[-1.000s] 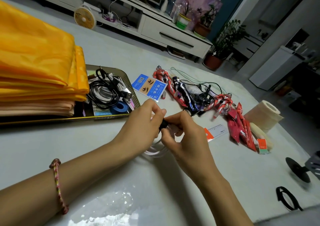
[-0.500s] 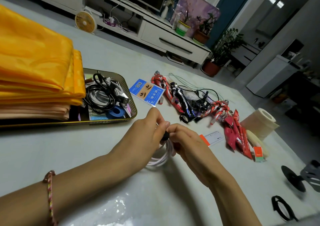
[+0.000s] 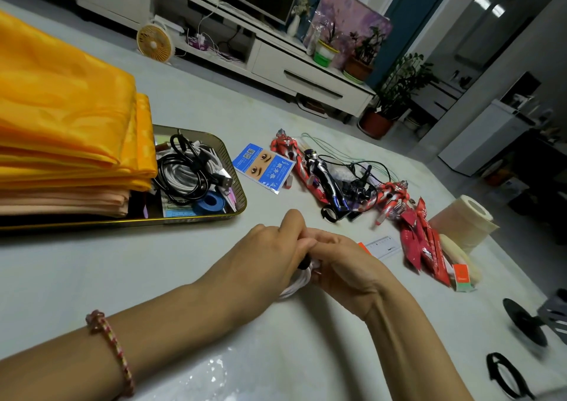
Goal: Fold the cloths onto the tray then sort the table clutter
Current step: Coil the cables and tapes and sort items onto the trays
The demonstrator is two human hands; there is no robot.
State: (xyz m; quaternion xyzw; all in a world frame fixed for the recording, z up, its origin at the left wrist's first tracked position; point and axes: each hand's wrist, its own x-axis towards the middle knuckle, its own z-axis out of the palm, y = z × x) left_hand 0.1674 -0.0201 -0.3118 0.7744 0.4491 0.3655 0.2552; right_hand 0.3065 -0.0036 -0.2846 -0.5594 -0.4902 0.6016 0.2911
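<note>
With the cloths (image 3: 61,124) stacked on the tray (image 3: 184,221), your left hand (image 3: 270,253) and right hand (image 3: 343,265) gripped a coiled white cable (image 3: 296,287), while the toys (image 3: 322,176) toward the surface's far edge lay unsorted.

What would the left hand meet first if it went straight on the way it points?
The right hand: the left hand touches it over the white cable. Beyond, probably the ruler.

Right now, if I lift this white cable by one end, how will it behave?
The cable droops in soft loops below the left hand and right hand, so probably floppy and light. Lifted by one end, the loops would likely fall open and trail on the table.
</note>
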